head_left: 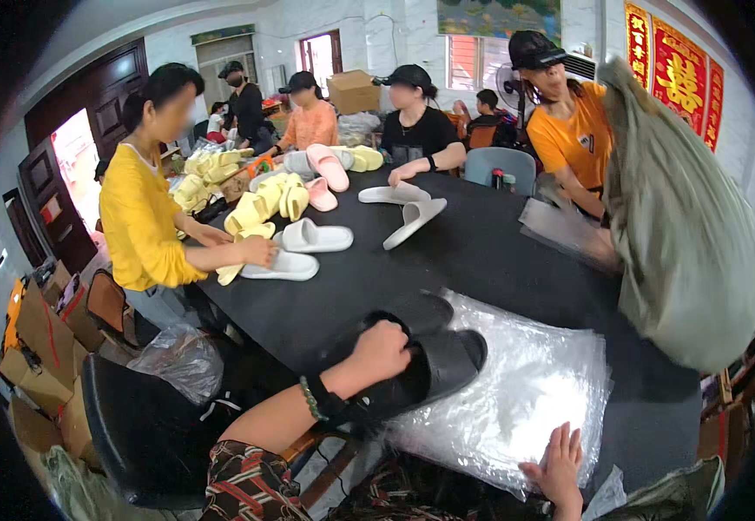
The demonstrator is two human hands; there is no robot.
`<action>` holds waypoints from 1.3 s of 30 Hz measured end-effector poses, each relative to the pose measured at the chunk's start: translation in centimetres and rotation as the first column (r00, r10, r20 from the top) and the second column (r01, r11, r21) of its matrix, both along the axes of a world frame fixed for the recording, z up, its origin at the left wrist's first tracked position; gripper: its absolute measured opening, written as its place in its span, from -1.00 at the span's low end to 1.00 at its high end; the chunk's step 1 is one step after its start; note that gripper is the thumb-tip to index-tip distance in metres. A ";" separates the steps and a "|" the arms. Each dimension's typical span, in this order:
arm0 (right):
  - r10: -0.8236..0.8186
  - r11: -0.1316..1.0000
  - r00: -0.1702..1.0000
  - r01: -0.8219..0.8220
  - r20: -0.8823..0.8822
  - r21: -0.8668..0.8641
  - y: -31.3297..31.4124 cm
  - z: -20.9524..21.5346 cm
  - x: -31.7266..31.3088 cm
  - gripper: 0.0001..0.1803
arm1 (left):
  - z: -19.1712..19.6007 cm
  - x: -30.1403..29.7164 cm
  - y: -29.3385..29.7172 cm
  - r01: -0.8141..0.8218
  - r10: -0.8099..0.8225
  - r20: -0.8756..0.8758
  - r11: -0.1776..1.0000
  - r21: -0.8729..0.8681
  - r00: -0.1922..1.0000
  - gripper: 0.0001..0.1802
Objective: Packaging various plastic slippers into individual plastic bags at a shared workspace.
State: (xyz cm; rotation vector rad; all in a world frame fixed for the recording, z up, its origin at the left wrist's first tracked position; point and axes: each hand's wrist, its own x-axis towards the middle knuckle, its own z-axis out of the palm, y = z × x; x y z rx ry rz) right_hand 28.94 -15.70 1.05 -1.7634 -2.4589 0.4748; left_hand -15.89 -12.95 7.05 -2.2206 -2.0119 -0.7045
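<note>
My left hand (pixel 382 354) is closed at the open heel end of a black slide slipper (pixel 453 363), its fingers curled down inside. A second black slipper (pixel 421 311) lies just behind, partly hidden and blurred. Both rest over the left side of a stack of clear plastic bags (pixel 529 373) on the black table (pixel 299 304). My right hand (pixel 558 462) lies on the near right part of that stack, fingers stretched out, holding nothing.
Grey-white slippers (pixel 315 234) and yellow slippers (pixel 269 200) lie at the far left by a person in yellow. Across the table, a person's hand touches grey slippers (pixel 412 221). A person in orange stands beside a large grey-green sack (pixel 681 226) at right. A black chair (pixel 138 434) stands left.
</note>
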 end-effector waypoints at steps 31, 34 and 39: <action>-0.197 0.980 0.977 0.198 0.079 -0.005 -1.5 3.0 4.3 -0.11 | 1.0 15.8 -9.4 0.487 -0.505 -0.037 0.847 -0.214 0.862 -0.06; -0.155 0.952 0.986 0.166 -0.063 0.256 -2.8 4.7 2.6 -0.11 | -1.5 15.7 -8.9 0.532 -0.568 -0.088 0.806 -0.259 0.818 -0.03; 0.137 0.977 0.985 -0.117 -0.106 0.177 -4.3 6.6 0.8 0.02 | -1.1 14.6 -5.7 0.584 -0.626 -0.113 0.768 -0.262 0.772 -0.03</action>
